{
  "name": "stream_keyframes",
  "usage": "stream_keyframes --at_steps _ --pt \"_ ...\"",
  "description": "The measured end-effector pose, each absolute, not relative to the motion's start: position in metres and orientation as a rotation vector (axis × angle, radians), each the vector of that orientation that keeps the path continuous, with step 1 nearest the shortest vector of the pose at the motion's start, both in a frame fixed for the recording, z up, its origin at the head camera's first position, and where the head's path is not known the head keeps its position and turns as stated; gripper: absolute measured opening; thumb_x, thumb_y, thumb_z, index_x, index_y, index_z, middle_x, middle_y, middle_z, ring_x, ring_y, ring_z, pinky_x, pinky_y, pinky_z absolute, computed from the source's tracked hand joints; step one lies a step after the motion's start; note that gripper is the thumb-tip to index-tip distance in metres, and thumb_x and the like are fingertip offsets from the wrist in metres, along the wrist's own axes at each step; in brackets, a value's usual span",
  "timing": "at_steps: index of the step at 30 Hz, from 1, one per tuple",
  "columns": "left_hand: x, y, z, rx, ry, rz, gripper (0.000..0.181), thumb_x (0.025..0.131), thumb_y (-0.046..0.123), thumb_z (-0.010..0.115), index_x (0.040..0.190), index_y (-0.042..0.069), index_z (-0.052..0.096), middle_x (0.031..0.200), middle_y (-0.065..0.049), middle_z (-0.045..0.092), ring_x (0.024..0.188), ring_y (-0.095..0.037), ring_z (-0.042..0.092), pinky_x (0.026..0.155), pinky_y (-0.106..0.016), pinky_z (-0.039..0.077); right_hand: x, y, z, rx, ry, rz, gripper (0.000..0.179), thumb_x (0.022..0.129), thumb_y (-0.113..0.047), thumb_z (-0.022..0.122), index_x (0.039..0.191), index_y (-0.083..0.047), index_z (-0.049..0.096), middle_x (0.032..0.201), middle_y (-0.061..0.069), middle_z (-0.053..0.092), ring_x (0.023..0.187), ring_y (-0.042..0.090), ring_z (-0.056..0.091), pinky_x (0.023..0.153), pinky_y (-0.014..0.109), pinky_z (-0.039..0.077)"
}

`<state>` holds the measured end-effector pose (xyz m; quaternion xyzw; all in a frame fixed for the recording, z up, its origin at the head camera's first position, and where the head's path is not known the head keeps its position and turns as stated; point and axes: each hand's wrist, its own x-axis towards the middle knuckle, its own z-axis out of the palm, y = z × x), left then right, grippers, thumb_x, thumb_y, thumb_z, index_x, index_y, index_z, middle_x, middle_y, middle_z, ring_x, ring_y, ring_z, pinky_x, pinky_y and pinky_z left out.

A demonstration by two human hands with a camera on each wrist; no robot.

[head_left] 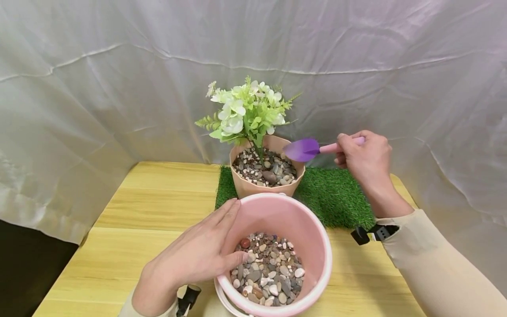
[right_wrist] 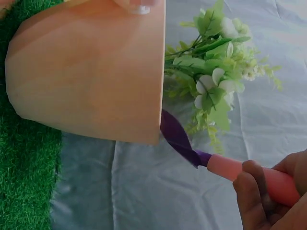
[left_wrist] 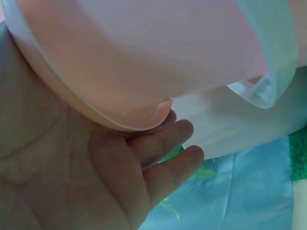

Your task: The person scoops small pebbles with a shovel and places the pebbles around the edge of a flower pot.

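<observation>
On worktop [head_left: 158, 237] | gripping trowel [head_left: 310, 149] in right fingers [head_left: 345, 144] | resting straight left fingers [head_left: 226, 215] on bucket [head_left: 285, 215] | cropping right sleeve [head_left: 439, 259], lower right

Hands [head_left: 198, 251] [head_left: 368, 158] — two; trowel [head_left: 303, 150], bucket [head_left: 277, 215], flowerpot [head_left: 246, 189], plant [head_left: 253, 112], turf mat [head_left: 336, 198] — one each

Purple-and-pink trowel [head_left: 303, 150], pale pink bucket [head_left: 285, 213], peach pot [head_left: 246, 186]
</observation>
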<state>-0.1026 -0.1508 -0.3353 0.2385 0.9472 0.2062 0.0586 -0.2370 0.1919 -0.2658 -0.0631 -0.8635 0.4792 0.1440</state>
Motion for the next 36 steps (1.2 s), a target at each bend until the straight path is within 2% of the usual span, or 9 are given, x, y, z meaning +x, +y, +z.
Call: stream_keyframes --at_steps 7,11,14,18,23,27,30,34,36 --pt "-0.103 -0.151 -0.336 0.736 2.881 0.605 0.102 0.096 0.062 0.065 0.170 0.009 0.016 0.178 -0.010 0.011 0.162 -0.027 0.020 0.130 -0.048 0.028 -0.213 0.189 -0.258 -0.140 -2.375 1.562 0.021 0.102 -0.024 0.056 0.100 -0.005 0.065 0.089 -0.001 0.082 0.056 0.015 0.069 0.051 0.024 0.055" --pt "-0.103 -0.151 -0.336 0.732 2.883 0.607 0.103 0.096 0.062 0.065 0.169 0.008 0.017 0.178 -0.010 0.012 0.162 -0.027 0.020 0.130 -0.048 0.028 -0.195 0.184 -0.251 -0.158 -2.302 1.600 0.019 0.098 -0.017 0.059 0.091 -0.002 0.068 0.078 0.003 0.081 0.050 0.016 0.065 0.049 0.025 0.055" --pt "-0.103 -0.151 -0.335 0.733 2.885 0.608 0.103 0.096 0.062 0.065 0.169 0.008 0.017 0.178 -0.010 0.012 0.162 -0.027 0.020 0.130 -0.048 0.028 -0.180 0.181 -0.245 -0.192 -2.278 1.548 0.019 0.095 -0.016 0.065 0.083 -0.004 0.072 0.065 0.001 0.076 0.045 0.017 0.062 0.046 0.025 0.054" --pt "-0.103 -0.151 -0.336 0.739 2.884 0.608 0.103 0.096 0.062 0.065 0.169 0.007 0.016 0.177 -0.010 0.011 0.162 -0.027 0.020 0.130 -0.048 0.028 -0.161 0.176 -0.239 -0.144 -2.327 1.450 0.021 0.094 -0.016 0.067 0.077 -0.008 0.075 0.060 -0.003 0.073 0.045 0.017 0.063 0.044 0.025 0.050" --pt "-0.103 -0.151 -0.336 0.736 2.880 0.614 0.103 0.097 0.063 0.064 0.169 0.009 0.014 0.177 -0.010 0.010 0.162 -0.027 0.020 0.130 -0.048 0.027 -0.139 0.169 -0.240 0.106 -2.431 1.310 0.021 0.095 -0.011 0.067 0.076 -0.010 0.074 0.059 -0.004 0.073 0.045 0.017 0.060 0.039 0.027 0.042" --pt "-0.103 -0.151 -0.336 0.721 2.875 0.625 0.105 0.096 0.063 0.064 0.169 0.009 0.013 0.177 -0.010 0.008 0.162 -0.028 0.020 0.130 -0.048 0.027 -0.129 0.159 -0.248 0.365 -2.572 1.157 0.023 0.097 -0.009 0.065 0.075 -0.017 0.068 0.067 -0.012 0.076 0.041 0.013 0.048 0.036 0.026 0.033" --pt "-0.103 -0.151 -0.335 0.711 2.872 0.628 0.107 0.095 0.064 0.065 0.169 0.008 0.012 0.177 -0.010 0.007 0.162 -0.029 0.020 0.130 -0.049 0.027 -0.128 0.153 -0.257 0.492 -2.679 0.985 0.020 0.097 -0.011 0.068 0.079 -0.020 0.067 0.073 -0.017 0.078 0.047 0.009 0.049 0.041 0.024 0.038" --pt "-0.103 -0.150 -0.335 0.716 2.876 0.625 0.107 0.095 0.064 0.065 0.169 0.009 0.012 0.177 -0.010 0.008 0.162 -0.029 0.020 0.130 -0.049 0.028 -0.130 0.148 -0.269 0.554 -2.799 0.769 0.011 0.095 -0.019 0.072 0.085 -0.022 0.069 0.074 -0.019 0.077 0.061 0.008 0.060 0.054 0.028 0.050" --pt "-0.103 -0.150 -0.335 0.719 2.879 0.624 0.106 0.095 0.063 0.065 0.170 0.009 0.012 0.177 -0.010 0.008 0.162 -0.029 0.020 0.130 -0.049 0.027 -0.132 0.145 -0.275 0.567 -2.844 0.715 0.007 0.094 -0.021 0.071 0.087 -0.022 0.070 0.074 -0.020 0.077 0.062 0.008 0.061 0.056 0.029 0.050"
